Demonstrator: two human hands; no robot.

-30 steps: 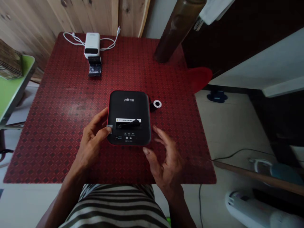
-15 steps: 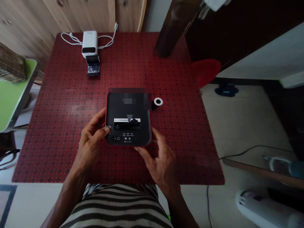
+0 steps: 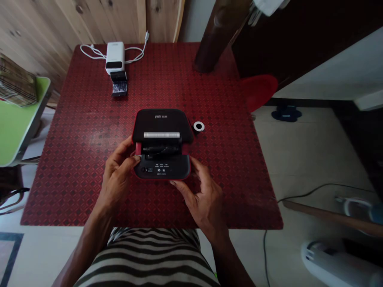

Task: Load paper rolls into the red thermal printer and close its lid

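A black printer-like device (image 3: 175,170) with red edges lies on the red patterned table (image 3: 74,191), its lid (image 3: 163,121) tilted up and a dark cavity showing inside. My left hand (image 3: 116,171) grips its left side, the thumb on the front left corner by the lid gap. Around the front right corner is my right hand (image 3: 205,195), thumb at the front edge and fingers along the right side. A small roll with a white ring end (image 3: 199,126) sits just right of the device.
A white device (image 3: 115,56) with a white cable and a dark strip stands at the back left. A brown post (image 3: 214,44) rises at the back right, near a red stool (image 3: 259,91). A green table (image 3: 20,127) is at the left.
The device's lid has lifted and tilted back, uncovering the cavity inside. Both hands keep about the same hold. The view has shifted slightly.
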